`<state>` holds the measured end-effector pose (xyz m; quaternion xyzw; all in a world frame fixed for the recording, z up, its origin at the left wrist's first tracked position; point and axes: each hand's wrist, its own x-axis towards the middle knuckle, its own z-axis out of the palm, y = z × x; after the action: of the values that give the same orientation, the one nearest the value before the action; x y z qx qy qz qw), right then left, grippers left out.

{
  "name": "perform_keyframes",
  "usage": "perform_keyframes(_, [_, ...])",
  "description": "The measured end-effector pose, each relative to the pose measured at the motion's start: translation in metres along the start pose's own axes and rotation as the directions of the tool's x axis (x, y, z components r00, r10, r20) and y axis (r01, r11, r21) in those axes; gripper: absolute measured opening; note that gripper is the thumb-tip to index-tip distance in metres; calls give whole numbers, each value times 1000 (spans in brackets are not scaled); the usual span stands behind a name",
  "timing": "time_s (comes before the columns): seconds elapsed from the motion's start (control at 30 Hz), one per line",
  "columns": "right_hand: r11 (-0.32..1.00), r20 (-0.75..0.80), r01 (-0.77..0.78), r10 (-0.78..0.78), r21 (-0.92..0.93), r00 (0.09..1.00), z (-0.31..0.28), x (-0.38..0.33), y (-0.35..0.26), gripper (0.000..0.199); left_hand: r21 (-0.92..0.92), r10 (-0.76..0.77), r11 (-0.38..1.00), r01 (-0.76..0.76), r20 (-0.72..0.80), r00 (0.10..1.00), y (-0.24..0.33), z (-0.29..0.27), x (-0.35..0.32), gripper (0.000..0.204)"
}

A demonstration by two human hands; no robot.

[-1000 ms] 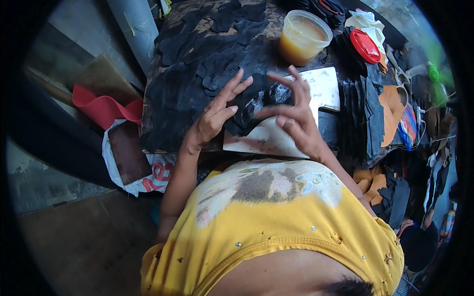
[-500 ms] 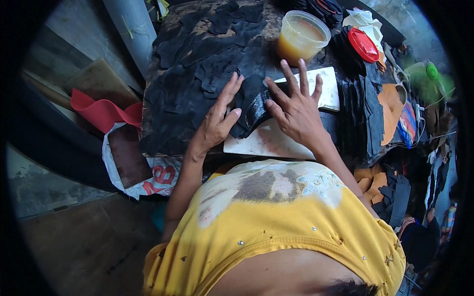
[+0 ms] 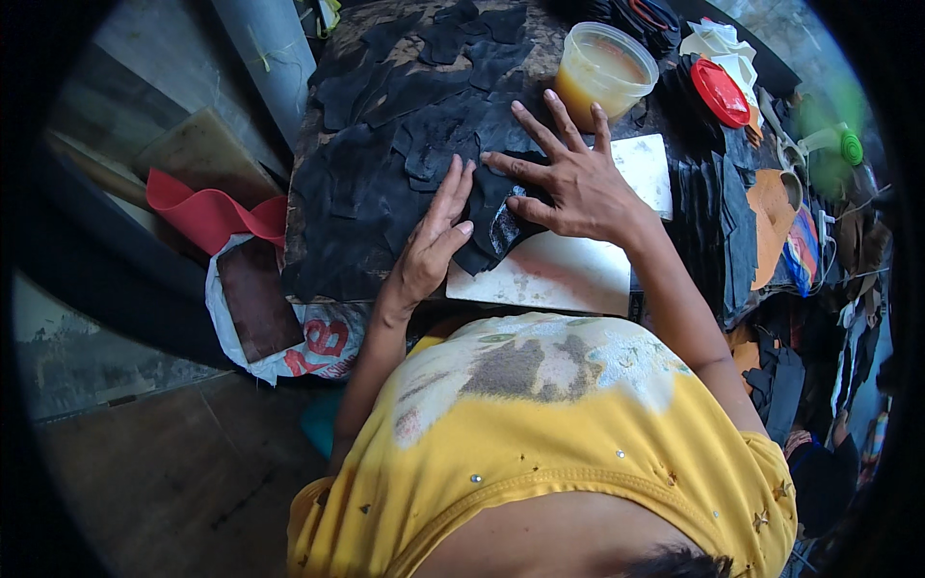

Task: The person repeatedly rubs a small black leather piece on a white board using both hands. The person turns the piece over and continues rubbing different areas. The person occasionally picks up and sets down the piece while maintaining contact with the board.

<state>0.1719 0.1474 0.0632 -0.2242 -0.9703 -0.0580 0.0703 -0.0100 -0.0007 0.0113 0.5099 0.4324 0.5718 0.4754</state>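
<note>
My left hand (image 3: pixel 432 243) lies flat with its fingers together on a black leather piece (image 3: pixel 493 223) at the edge of a white board (image 3: pixel 568 270). My right hand (image 3: pixel 567 173) rests palm down with fingers spread on the same black piece, partly over the board. Both hands press down and grip nothing. Many more cut black pieces (image 3: pixel 405 116) cover the table beyond my hands.
A clear tub of yellow-orange liquid (image 3: pixel 605 69) stands just past my right hand, its red lid (image 3: pixel 719 92) further right. Stacked black and orange leather (image 3: pixel 761 212) lies on the right. A red strip (image 3: pixel 207 212) and a white bag (image 3: pixel 289 337) hang at the table's left.
My right hand went from pinching the black piece to lying flat and spread on it. My left hand slid closer and flattened beside it.
</note>
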Motion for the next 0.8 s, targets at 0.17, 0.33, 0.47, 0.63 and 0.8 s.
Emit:
perform_keyframes(0.17, [995, -23, 99, -98, 27, 995, 4, 5, 7, 47, -64, 7, 998, -8, -22, 1000, -2, 2, 0, 74])
perform_keyframes(0.33, [987, -14, 144, -143, 66, 990, 6, -1, 8, 45, -90, 16, 996, -20, -43, 999, -5, 3, 0, 74])
perform_keyframes(0.47, [981, -51, 167, -162, 101, 985, 3, -15, 2, 45, -92, -117, 991, 101, -189, 975, 2, -7, 10, 54])
perform_keyframes(0.63, [984, -79, 150, -143, 95, 987, 2, -31, -16, 42, 517, 151, 855, -32, -190, 970, 9, -14, 33, 25])
perform_keyframes(0.8, [997, -106, 36, -30, 61, 994, -2, -33, -25, 40, 588, 188, 809, -28, -213, 959, 12, -13, 44, 22])
